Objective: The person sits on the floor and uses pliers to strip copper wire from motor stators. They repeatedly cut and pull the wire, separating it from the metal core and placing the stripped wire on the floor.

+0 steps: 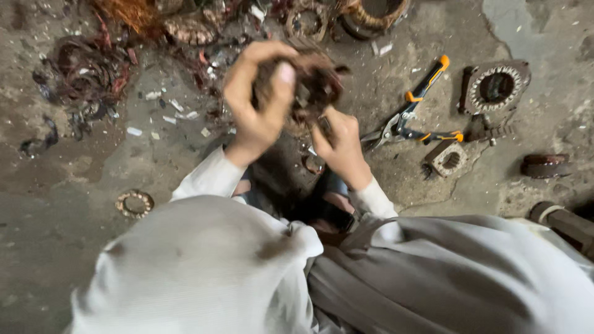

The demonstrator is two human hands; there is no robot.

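Concrete floor (55,204); both hands (left (257,99), right (340,145)) grip blurred motor winding (312,83).

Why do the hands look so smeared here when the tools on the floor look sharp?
Head view: the left hand, right hand and the dark wire bundle they grip are motion-blurred; the orange-handled snips and toothed metal ring on the concrete floor stay fairly crisp; light is soft and even, without glare or hard shadows.

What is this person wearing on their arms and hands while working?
Both hands are bare, with no gloves. The left hand and right hand each come out of a long, loose, off-white cloth sleeve ending at the wrist, faintly smudged with dirt.
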